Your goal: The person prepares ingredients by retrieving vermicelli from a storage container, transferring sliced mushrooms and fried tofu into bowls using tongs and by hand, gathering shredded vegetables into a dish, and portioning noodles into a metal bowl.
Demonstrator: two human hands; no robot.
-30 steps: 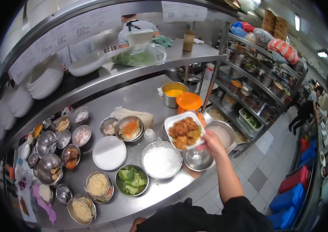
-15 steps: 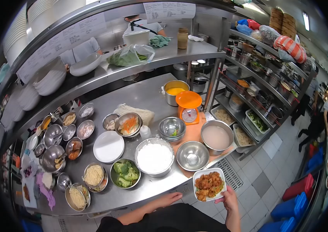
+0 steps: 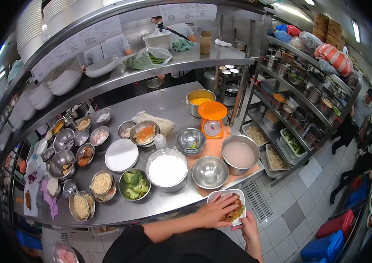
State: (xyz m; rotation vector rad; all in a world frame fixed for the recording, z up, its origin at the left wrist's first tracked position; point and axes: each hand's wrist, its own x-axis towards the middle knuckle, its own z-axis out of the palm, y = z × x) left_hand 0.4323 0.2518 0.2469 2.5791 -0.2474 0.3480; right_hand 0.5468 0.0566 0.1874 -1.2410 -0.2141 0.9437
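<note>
Head view showed both hands at one white dish [image 3: 239, 193], held just off the near edge of the bench [image 3: 107, 215]. The right hand [image 3: 249, 225] gripped the dish by its near right corner. The left hand [image 3: 215, 211] lay palm down with fingers stretched out and slightly parted, covering the left part of the browned food [image 3: 235, 211] in the dish; whether its fingertips pressed into the food could not be told. Just beyond the hands stood a steel bowl [image 3: 210, 172], with a pot of pinkish liquid [image 3: 240, 153] farther off to its right. Left of the hands, on the bench, were the white powder [image 3: 167, 170] in a large container and, farther left, the broccoli [image 3: 137, 185] in its bowl. An orange scale [image 3: 212, 125] stood well beyond the hands.
</note>
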